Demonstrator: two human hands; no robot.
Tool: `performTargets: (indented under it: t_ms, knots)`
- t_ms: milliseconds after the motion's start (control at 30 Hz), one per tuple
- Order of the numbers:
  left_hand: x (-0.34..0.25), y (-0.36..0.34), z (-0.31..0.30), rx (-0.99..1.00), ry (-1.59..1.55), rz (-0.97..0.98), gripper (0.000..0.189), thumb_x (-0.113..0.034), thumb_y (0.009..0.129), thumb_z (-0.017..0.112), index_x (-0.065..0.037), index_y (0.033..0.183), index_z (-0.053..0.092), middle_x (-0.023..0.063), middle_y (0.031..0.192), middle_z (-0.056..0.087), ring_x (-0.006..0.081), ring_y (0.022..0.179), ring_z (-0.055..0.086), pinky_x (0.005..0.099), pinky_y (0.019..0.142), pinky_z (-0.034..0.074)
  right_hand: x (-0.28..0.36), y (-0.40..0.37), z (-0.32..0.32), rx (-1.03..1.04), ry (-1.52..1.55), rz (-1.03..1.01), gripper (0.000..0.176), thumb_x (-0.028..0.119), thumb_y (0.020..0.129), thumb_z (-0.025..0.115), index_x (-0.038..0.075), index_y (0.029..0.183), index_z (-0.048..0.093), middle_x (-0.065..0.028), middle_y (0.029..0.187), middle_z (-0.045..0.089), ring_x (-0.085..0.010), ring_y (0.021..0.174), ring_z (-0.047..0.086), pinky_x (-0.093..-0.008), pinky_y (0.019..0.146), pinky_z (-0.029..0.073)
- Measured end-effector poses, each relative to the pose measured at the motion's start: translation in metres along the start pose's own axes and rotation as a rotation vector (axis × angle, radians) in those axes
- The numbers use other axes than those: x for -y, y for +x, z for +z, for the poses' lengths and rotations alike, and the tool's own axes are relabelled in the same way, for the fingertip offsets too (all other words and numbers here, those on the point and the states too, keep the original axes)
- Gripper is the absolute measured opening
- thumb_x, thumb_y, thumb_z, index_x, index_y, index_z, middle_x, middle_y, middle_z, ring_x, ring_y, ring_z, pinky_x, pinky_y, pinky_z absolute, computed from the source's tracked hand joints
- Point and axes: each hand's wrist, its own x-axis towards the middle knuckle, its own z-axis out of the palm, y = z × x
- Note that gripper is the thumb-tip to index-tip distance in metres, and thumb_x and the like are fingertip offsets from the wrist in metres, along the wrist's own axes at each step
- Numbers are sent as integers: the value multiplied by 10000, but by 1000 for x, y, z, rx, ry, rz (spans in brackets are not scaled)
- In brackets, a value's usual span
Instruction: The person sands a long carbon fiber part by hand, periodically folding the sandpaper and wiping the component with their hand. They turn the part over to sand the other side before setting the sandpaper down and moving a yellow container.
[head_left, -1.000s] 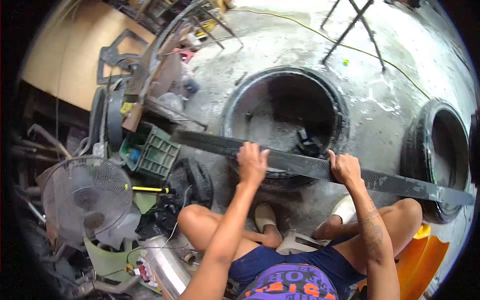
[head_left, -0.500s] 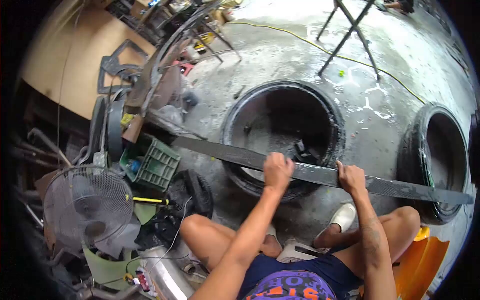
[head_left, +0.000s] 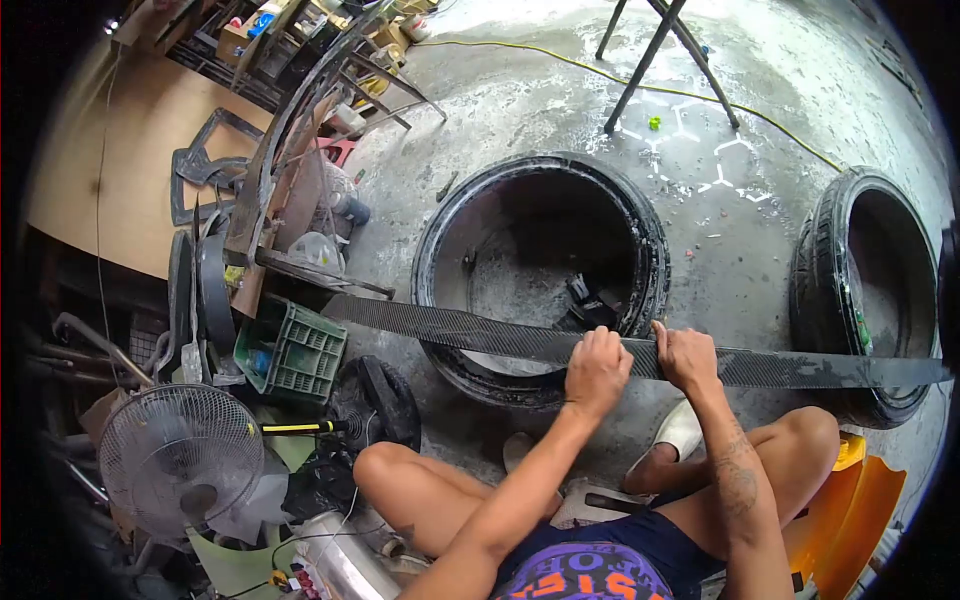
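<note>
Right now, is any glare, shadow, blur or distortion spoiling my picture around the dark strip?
Head view: the dark strip, left hand and right hand look fairly sharp; glare pales the floor toward the upper right; shadow darkens the inside of the middle tire; the corners go black, and with the wide-angle distortion I cannot tell whether the strip truly bows.

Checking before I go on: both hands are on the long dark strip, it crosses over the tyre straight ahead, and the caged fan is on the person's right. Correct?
Not quite: the head view shows the caged fan on the person's left. The left hand and right hand are on the long dark strip, crossing over the tyre.
</note>
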Motion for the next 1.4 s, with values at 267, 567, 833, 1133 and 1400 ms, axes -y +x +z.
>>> performTargets:
  t_ms: [267, 567, 833, 1133, 1400]
  knots:
    - [170, -9, -100, -69, 393, -178, 183, -147, 869, 615, -16, 797, 510, 157, 814, 525, 372, 817, 564, 477, 731, 461, -1, -1, 5, -67, 19, -28, 596, 374, 1018, 469, 22, 581, 669, -228, 581, 611, -401, 523, 625, -476, 536, 504]
    - [123, 1, -60, 26, 97, -167, 194, -198, 892, 570, -69, 746, 569, 153, 768, 552, 357, 762, 558, 486, 667, 437, 0, -2, 5, -40, 21, -8, 598, 366, 1022, 456, 28, 575, 665, -219, 579, 616, -395, 515, 625, -475, 529, 499]
    - [136, 3, -51, 15, 197, -149, 204, -187, 888, 575, -82, 715, 543, 138, 733, 542, 339, 742, 559, 487, 669, 464, -2, -2, 3, 20, -11, 12, 600, 365, 1026, 446, 23, 589, 674, -226, 606, 630, -399, 549, 642, -487, 558, 511]
    - [18, 10, 2, 34, -63, -7, 179, -168, 864, 578, -65, 727, 527, 147, 746, 541, 357, 751, 556, 472, 658, 450, -2, -2, 5, -63, 25, -29, 564, 339, 1023, 457, 33, 601, 670, -221, 600, 621, -400, 554, 635, -475, 549, 502]
    - [148, 7, -89, -35, 278, -90, 222, -125, 905, 645, -10, 770, 513, 165, 773, 519, 381, 792, 559, 486, 696, 457, -2, -2, 8, -55, -8, -4, 612, 374, 1026, 443, 12, 585, 666, -240, 604, 621, -418, 550, 635, -496, 563, 511]
